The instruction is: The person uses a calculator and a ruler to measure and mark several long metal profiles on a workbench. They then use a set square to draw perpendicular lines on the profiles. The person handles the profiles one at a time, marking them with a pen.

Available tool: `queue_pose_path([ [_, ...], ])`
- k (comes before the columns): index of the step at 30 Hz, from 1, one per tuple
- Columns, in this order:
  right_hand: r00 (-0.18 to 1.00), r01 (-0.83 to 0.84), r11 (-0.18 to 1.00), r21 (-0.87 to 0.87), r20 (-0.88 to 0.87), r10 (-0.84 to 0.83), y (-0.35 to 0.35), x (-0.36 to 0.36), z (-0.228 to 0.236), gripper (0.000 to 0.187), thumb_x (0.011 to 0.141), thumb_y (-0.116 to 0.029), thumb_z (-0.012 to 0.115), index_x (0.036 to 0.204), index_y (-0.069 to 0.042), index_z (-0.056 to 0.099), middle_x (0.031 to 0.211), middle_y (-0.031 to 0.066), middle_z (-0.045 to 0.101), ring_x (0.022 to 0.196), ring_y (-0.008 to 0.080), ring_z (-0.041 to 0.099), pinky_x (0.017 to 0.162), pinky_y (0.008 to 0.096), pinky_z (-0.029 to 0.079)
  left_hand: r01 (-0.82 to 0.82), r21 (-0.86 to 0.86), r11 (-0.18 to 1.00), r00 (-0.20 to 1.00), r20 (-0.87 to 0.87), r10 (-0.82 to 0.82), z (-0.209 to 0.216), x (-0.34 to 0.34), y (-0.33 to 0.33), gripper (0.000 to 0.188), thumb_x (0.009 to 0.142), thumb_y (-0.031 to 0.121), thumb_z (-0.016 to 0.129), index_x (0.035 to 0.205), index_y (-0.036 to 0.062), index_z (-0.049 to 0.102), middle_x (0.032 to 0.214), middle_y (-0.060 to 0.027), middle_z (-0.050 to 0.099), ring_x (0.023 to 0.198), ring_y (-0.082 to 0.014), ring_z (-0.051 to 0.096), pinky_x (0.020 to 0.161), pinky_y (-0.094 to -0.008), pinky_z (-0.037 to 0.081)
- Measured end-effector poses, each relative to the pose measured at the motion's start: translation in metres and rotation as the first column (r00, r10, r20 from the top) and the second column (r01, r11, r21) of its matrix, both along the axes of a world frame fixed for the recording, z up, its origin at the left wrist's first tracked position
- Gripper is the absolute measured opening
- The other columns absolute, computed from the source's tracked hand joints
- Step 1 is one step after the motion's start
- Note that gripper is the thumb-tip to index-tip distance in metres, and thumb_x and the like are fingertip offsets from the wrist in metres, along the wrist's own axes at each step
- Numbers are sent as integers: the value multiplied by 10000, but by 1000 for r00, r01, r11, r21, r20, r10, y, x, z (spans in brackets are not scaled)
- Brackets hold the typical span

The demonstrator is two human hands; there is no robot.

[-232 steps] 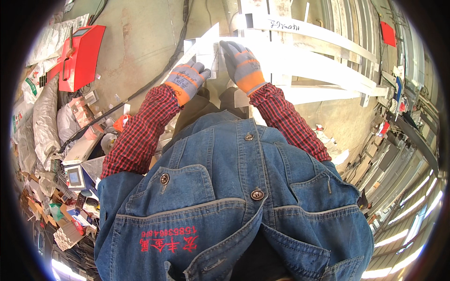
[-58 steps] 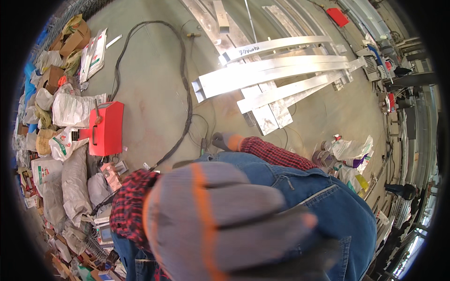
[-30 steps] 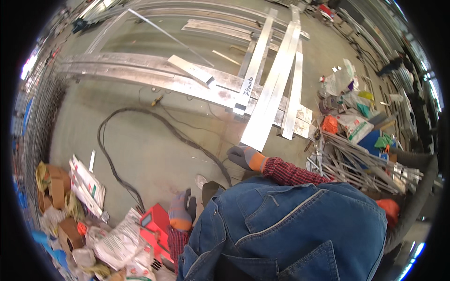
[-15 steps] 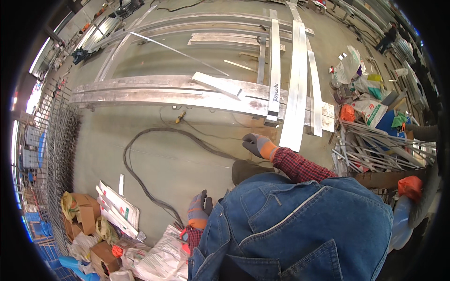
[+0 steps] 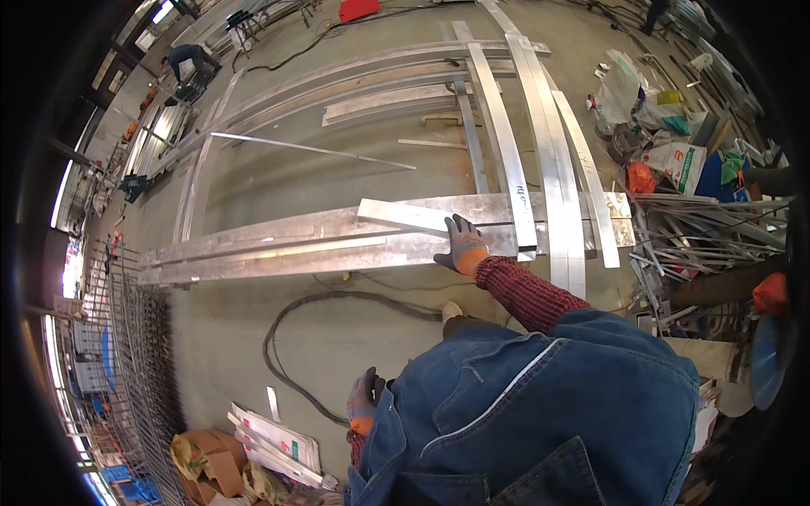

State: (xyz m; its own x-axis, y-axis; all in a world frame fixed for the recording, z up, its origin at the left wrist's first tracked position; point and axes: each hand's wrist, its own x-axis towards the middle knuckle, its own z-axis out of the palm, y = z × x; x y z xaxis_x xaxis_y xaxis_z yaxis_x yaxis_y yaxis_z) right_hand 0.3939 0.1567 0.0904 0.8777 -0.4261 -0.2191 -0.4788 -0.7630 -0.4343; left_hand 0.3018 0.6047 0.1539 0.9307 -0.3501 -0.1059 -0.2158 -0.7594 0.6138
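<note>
My right hand [image 5: 462, 246], in a grey and orange glove, reaches over a long silvery metal beam [image 5: 312, 250]. Its fingers are spread at the right end of a short flat metal bar [image 5: 396, 213] lying on that beam. It is touching or very near the bar, and nothing is gripped. My left hand [image 5: 364, 400], gloved alike, hangs low at my side with loosely bent fingers apart and holds nothing. Just right of my right hand, a long metal profile [image 5: 504, 152] with handwritten marks lies across the beams, beside a wider bright profile [image 5: 553, 169].
A thick black cable [image 5: 291, 305] loops on the floor before me. At left stand wire mesh panels [image 5: 126, 337], with a cardboard box [image 5: 215, 460] nearby. Metal offcuts [image 5: 700, 240] and bags [image 5: 675, 164] pile up at right. Another person [image 5: 190, 61] bends at far left.
My right hand has moved forward from above the floor to the short bar's end, its fingers spreading. My view has shifted, and the left hand still hangs at my side.
</note>
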Motion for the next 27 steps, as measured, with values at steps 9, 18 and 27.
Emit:
queue_pose_path([
  [9,998,59,976,-210,50,-49,-3,80,-37,681,842,-358,876,1408,-78,623,1429,141,628,1325,363,610,1086,522,520,62,-124,990,962,-257,-93,-63,124,18,393,1086,263,714,1447,109,700,1209,-196,768,1073,-334,783,911,-413,636],
  [18,976,198,980,30,-99,-194,10,51,-10,679,894,-499,851,1384,-56,695,1421,180,689,1356,375,642,1117,484,552,762,30,647,645,60,-762,-36,285,-36,414,1049,253,735,1447,151,688,1132,-187,773,968,-359,774,818,-463,615],
  [27,622,783,622,0,21,-783,-26,-127,24,829,882,-644,786,1401,-4,686,1434,281,672,1363,425,633,1164,502,514,791,8,612,610,70,-789,-13,315,-100,302,1029,159,757,1319,76,760,1136,-198,798,1001,-355,790,868,-457,625],
])
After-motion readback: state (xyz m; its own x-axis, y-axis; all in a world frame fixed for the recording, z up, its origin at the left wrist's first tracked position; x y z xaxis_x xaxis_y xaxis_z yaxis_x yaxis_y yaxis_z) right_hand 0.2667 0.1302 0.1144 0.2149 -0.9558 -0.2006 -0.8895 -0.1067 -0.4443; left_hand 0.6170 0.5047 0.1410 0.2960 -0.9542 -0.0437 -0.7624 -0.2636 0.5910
